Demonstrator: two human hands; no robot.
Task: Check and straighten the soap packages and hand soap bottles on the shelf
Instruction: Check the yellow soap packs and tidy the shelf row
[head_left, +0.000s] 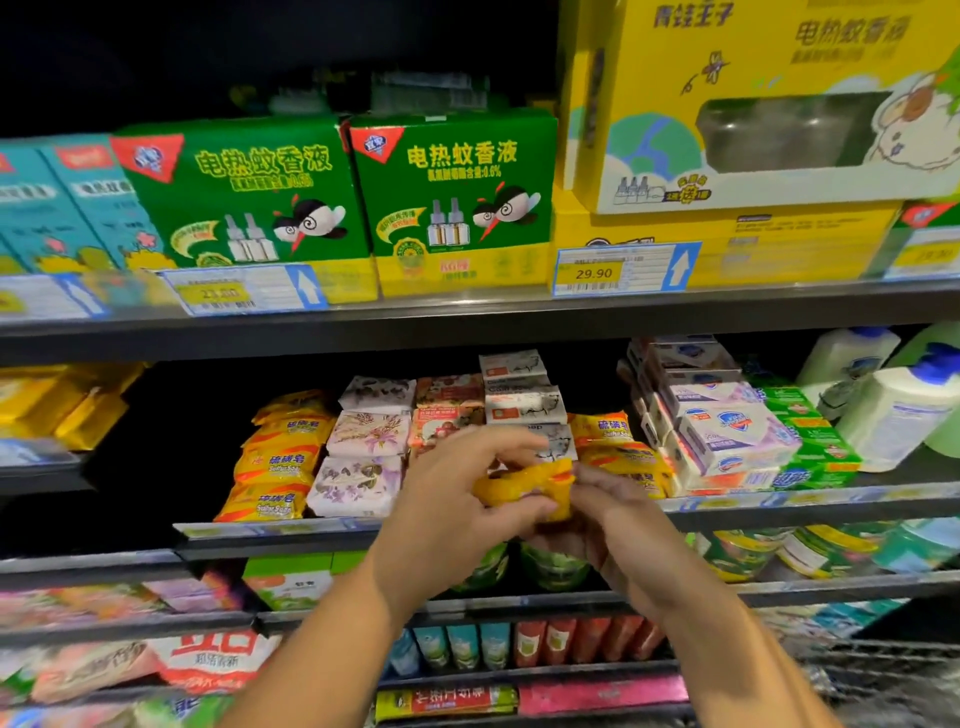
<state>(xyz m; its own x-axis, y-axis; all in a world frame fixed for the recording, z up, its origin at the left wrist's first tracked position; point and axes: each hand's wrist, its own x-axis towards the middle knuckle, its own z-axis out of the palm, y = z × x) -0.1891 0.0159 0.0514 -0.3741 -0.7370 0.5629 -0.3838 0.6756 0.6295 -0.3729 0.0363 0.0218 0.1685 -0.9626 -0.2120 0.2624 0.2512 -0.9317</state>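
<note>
The yellow-orange, crinkly plastic-wrapped soap package (524, 488) is hovering just in front of the grey metal shelf edge (831, 512). The left hand (462, 483) is curling round its left end and the right hand (618, 512) is pinching its right end. It is probably handling light, with slippery film over a firm bar, so end grips suit it. Above that shelf edge, matching yellow packages (275, 462) are lying unevenly stacked to the left, beside dark open room. White pump bottles (893, 415) are standing far right.
</note>
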